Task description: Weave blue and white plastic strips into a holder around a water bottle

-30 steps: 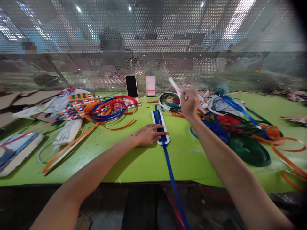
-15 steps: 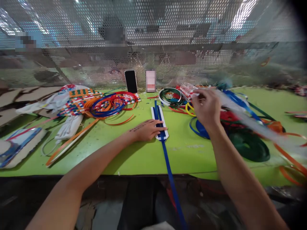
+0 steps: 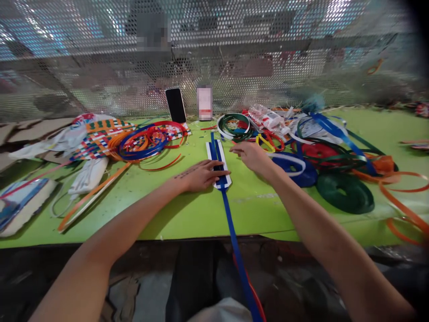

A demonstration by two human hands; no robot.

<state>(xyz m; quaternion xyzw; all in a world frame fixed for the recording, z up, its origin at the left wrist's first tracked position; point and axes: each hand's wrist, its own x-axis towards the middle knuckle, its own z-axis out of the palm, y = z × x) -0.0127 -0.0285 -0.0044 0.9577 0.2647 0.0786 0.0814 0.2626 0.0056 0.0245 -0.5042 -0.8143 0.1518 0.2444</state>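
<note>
Near the middle of the tabletop (image 3: 201, 219), our left hand (image 3: 204, 174) lies with fingers parted, pressing on blue strips (image 3: 227, 210) and white strips (image 3: 209, 151). Our right hand (image 3: 255, 157) is just beside them; we cannot tell whether it grips anything. We seem to be lining strips up; adding another would call for steady pressure.

Strip bundle (image 3: 217, 154) mid surface (image 3: 187, 214), long strap (image 3: 230, 219) running off front edge. L hand (image 3: 203, 175) on bundle, R hand (image 3: 253, 157) just R of it. Behind, nr mesh screen (image 3: 231, 67): L phone (image 3: 175, 105) & R phone (image 3: 204, 103), side by side. L side: woven piece (image 3: 92, 145), L coils (image 3: 137, 156) overlapping its R end. R side: strap pile (image 3: 325, 154), flat roll (image 3: 357, 199) at pile's front.
</note>
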